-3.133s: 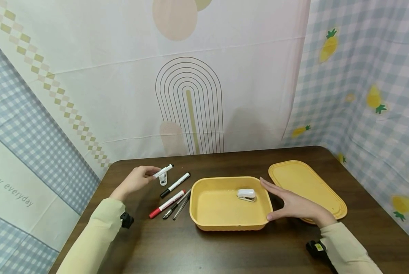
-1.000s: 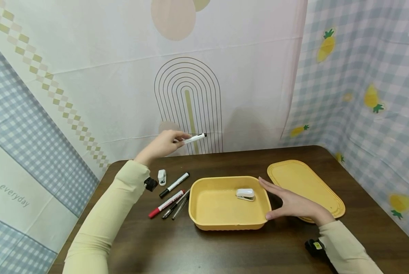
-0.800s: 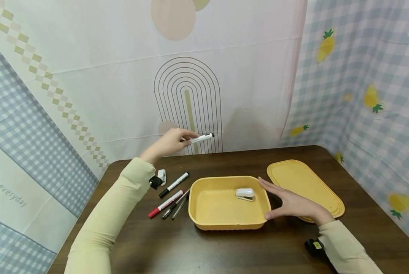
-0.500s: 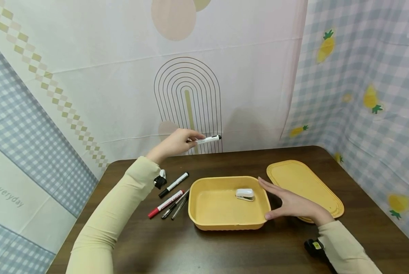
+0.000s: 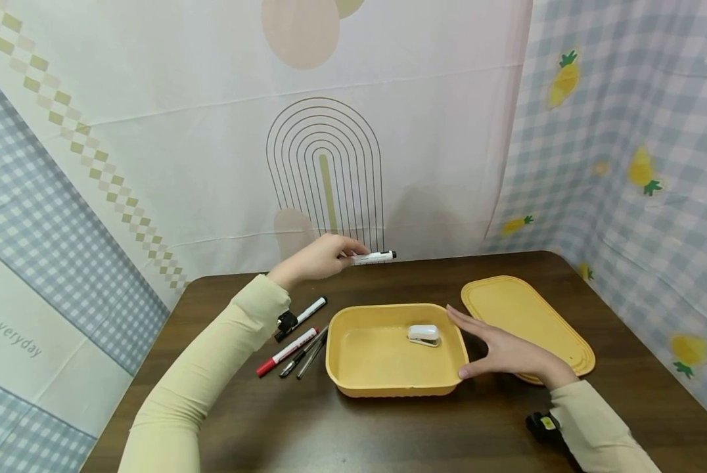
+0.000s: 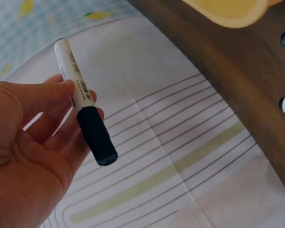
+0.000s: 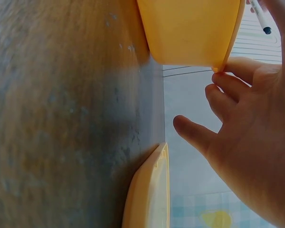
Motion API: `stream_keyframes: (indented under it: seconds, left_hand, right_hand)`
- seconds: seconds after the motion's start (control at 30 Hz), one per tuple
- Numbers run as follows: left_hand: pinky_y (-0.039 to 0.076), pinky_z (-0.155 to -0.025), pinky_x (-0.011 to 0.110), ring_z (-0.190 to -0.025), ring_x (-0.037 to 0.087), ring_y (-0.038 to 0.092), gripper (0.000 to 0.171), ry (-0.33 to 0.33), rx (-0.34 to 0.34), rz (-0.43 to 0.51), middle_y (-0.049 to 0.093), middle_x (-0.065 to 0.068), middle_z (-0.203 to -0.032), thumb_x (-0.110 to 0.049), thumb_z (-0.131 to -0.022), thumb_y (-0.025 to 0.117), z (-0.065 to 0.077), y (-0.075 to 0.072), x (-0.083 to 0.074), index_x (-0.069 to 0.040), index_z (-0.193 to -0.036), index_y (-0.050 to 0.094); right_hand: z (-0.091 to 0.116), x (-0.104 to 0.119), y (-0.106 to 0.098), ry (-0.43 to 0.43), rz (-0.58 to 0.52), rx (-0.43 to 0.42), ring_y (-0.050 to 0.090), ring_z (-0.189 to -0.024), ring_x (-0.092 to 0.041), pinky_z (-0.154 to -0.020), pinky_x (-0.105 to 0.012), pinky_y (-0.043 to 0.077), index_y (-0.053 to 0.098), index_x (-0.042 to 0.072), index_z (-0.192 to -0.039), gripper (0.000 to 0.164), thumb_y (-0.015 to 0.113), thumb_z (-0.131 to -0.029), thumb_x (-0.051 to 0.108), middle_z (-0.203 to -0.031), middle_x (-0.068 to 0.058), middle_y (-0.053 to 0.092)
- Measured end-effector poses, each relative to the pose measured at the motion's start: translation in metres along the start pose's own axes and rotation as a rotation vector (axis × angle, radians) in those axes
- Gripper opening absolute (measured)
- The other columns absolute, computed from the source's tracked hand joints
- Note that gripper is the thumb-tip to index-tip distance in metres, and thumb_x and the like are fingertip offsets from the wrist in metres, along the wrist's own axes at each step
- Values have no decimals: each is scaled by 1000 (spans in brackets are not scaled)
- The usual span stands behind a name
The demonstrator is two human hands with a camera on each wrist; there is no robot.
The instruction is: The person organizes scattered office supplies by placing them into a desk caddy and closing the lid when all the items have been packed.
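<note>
In the head view my left hand (image 5: 324,256) pinches a white marker (image 5: 376,257) between thumb and fingers, above the table's back edge. The left wrist view shows this marker's black cap (image 6: 98,137) sticking out below the thumb. My right hand (image 5: 501,348), fingers spread, touches the right end of a yellow plastic box (image 5: 342,389). Seen from the right wrist, fingertips (image 7: 220,78) meet the box's rim. Inside the box, toward the back right, lies a small white stapler (image 5: 424,335).
Left of the box lie a black-capped marker (image 5: 312,308), partly behind the left wrist camera, a red marker (image 5: 287,352) and two pens (image 5: 299,358). A yellow lid (image 5: 525,315) rests on the brown table (image 5: 389,433) at right. Printed cloth (image 5: 436,131) hangs behind.
My left hand has lifted the marker from the table's left side and carried it right, lowering slightly just now. The left arm now covers the second white stapler. My right hand stays at the box.
</note>
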State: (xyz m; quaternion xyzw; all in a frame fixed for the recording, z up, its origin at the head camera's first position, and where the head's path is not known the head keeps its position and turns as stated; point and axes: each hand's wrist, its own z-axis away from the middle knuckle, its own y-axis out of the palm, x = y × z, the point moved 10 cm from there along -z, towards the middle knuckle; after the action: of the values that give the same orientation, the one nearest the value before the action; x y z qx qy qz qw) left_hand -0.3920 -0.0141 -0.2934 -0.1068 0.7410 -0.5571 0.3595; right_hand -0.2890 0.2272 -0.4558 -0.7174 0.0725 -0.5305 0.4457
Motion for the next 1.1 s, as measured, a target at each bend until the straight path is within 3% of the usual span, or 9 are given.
stream_keyframes:
  seconds: [0.43,0.8,1.1]
  left_hand:
    - [50,-98,32,-118,17,62,33,55,79,9,69,5,-125,1,-99,56,-9,33,-13,-8,-129,69]
    - [50,-84,27,-95,10,62,31,94,148,-55,72,0,-114,-1,-98,58,-17,60,-23,-11,-124,71]
    - [50,-82,25,-94,7,62,33,111,210,-20,72,-2,-115,1,-99,55,-16,78,-31,-14,-124,71]
  right_hand:
    - [1,-1,0,1,11,-6,17,-150,-37,-110,-64,28,20,22,-163,109,86,-78,42,-168,1,12]
    - [1,0,0,0,0,-6,17,-150,-38,-109,-66,27,19,22,-163,110,86,-78,42,-167,3,11]
    - [0,0,1,4,-22,-4,16,-150,-37,-110,-67,26,19,20,-163,110,87,-78,40,-167,4,11]
